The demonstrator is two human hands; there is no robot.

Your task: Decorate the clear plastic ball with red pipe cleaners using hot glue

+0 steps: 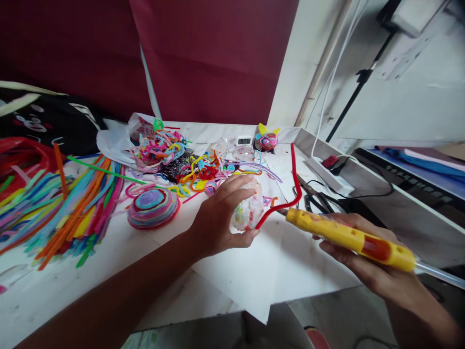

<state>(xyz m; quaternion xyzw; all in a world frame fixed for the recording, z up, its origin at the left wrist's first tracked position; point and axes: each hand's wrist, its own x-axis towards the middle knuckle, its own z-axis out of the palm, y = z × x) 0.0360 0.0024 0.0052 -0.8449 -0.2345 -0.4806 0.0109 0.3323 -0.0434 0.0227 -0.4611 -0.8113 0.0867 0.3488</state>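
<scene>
Left hand (218, 218): fingers curled around one clear ball (250, 209), thumb beneath, fingertips over the top. The palm hides the ball's near side. Its filling is pale with coloured flecks, too blurred to name. The ball is low over the white paper sheet (250, 276); contact can't be told.

Right hand (359, 257): fingers wrapped under one yellow glue pen (348, 236), their tips hidden behind the barrel. The clear stick at the pen's tail runs off the frame edge. The nozzle is at one red pipe cleaner (297, 184), touching or just behind, unclear. The pipe cleaner's lower end reaches the ball.

Outward: one spiral disc (153, 207), one pair of scissors (319, 198), one eared ball (267, 140), one timer (244, 140) with unreadable digits. Loose pipe cleaners (54, 213) at left overlap too much to count.
</scene>
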